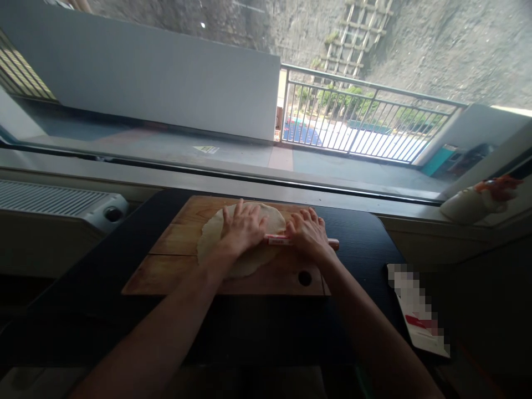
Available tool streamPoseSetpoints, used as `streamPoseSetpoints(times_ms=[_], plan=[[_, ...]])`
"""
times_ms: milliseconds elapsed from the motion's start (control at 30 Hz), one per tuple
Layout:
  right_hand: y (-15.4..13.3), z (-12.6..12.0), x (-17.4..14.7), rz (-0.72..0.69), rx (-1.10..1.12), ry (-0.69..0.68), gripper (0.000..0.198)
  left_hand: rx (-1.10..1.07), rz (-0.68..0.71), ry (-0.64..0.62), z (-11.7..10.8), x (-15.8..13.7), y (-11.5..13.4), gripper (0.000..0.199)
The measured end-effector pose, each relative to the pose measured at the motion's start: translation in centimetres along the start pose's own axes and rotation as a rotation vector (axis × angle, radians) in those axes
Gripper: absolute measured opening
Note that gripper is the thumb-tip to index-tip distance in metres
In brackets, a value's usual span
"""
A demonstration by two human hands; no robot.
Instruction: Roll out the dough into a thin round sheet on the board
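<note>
A flat round sheet of dough (210,238) lies on a wooden cutting board (170,241). Across its right part rests a rolling pin (277,240) with a red and white label; its bare wooden end sticks out beyond my right hand. My left hand (245,224) is open, fingers spread forward above the dough, palm over the left stretch of the pin, which it hides. On the pin's right part lies my right hand (308,228), palm down, with fingers stretched forward rather than wrapped around it. Both forearms cover some of the dough and board.
The board lies on a black table (357,233) by a large window. A radiator (62,199) stands at the left. On the sill at right is a white pot (465,209) with something orange. A partly blurred white packet (424,332) sits at the table's right edge.
</note>
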State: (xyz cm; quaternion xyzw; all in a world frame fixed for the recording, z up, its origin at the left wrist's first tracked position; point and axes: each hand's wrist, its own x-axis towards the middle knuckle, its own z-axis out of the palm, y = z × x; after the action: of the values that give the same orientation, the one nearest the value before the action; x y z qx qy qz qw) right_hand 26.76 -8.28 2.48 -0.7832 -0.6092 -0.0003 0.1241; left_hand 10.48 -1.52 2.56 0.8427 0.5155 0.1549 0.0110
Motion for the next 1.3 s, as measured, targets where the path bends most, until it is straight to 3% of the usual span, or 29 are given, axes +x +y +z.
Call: streamPoseSetpoints(times_ms=[67,133,267,333,433,500,633,733,867,1033,1200,1300], plan=[[0.1,0.0,3.1,0.086,0.031,-0.048,0.043,-0.024,-0.056,-0.019,-0.1,2.7,0.0,0.045],[0.3,-0.1,4.2,0.121,0.053,-0.014,0.042,-0.045,-0.039,0.079,-0.7,3.3,0.2,0.039],[1.8,-0.7,1.1,-0.052,0.196,0.095,0.039,-0.129,0.133,0.317,-2.3,-1.8,0.1,0.031],[2.9,-1.5,-1.3,-0.194,0.271,0.017,0.04,-0.168,0.155,0.311,-2.8,-5.2,-0.9,0.028],[3.8,-2.8,-3.5,-0.317,0.328,-0.22,0.042,-0.181,0.056,0.271,-2.7,-8.7,-4.0,0.026],[3.8,-3.6,-3.8,-0.366,0.33,-0.347,0.037,-0.171,-0.048,0.258,-2.5,-9.7,-6.7,0.026],[2.5,-4.3,-2.1,-0.429,0.234,-0.463,0.022,-0.115,-0.198,0.171,-3.0,-10.0,-10.7,0.029],[1.0,-4.2,0.6,-0.302,0.239,-0.48,0.023,-0.026,-0.266,0.022,-4.1,-9.3,-10.9,0.037],[-1.9,-3.3,4.3,-0.012,0.231,-0.311,0.032,0.041,-0.298,-0.066,-5.1,-7.3,-9.4,0.048],[-5.1,-1.4,6.5,0.098,0.285,-0.214,0.038,-0.121,-0.295,-0.137,-4.5,-5.3,-8.5,0.031],[-5.0,-1.1,6.5,0.182,0.438,-0.224,0.04,-0.5,-0.283,-0.011,-2.6,-5.2,-9.0,0.019],[-3.6,-1.6,4.5,0.201,0.575,-0.252,0.034,-0.605,-0.216,0.061,-2.4,-4.1,-10.1,0.021]])
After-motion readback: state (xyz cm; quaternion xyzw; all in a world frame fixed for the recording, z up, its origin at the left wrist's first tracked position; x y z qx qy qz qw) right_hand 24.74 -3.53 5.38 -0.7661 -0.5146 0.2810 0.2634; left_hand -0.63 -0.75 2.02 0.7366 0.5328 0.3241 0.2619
